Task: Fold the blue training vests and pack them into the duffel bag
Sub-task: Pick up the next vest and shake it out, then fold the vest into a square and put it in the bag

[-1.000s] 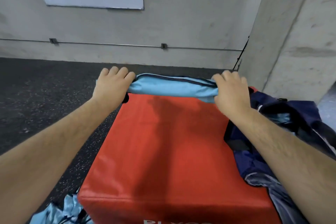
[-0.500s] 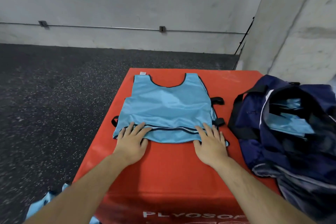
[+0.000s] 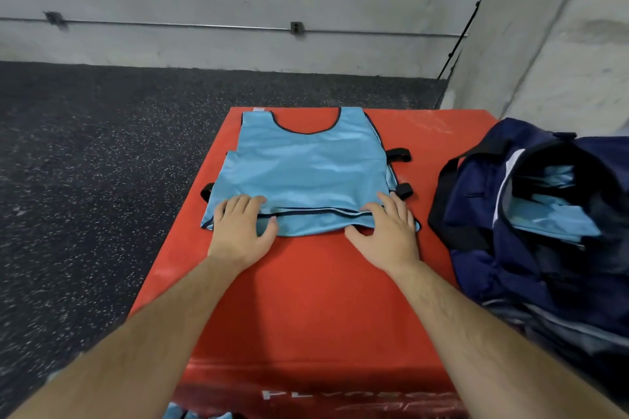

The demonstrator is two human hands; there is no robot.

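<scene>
Head view. The red box [image 3: 306, 299] serves as the reference for all positions.

1. Blue vest [image 3: 306, 170]: lies flat on the top face of the box, in the far half, neckline toward the far edge. The near hem sits about midway across the top. Two layers show at the hem, the upper one ending just short of the lower. Black side straps [image 3: 398, 155] protrude from the vest's right side, and one shows at its left side.

2. Left hand [image 3: 240, 231]: rests palm down at the near left corner of the vest. Fingers are extended and slightly spread, lying on the hem. Nothing is gripped.

3. Right hand [image 3: 388, 235]: rests palm down at the near right corner of the vest. Fingers are extended on the fabric, and the thumb lies on the bare box top just before the hem. Nothing is gripped.

4. Duffel bag [image 3: 503, 221]: navy, stands at the right side of the box, mouth open. Folded blue vests [image 3: 551, 218] are visible inside.

5. More blue fabric [image 3: 177, 413] shows below the near left corner of the box. Detail cannot be determined.

6. Speckled dark floor [image 3: 85, 163] extends left of and beyond the box.
</scene>
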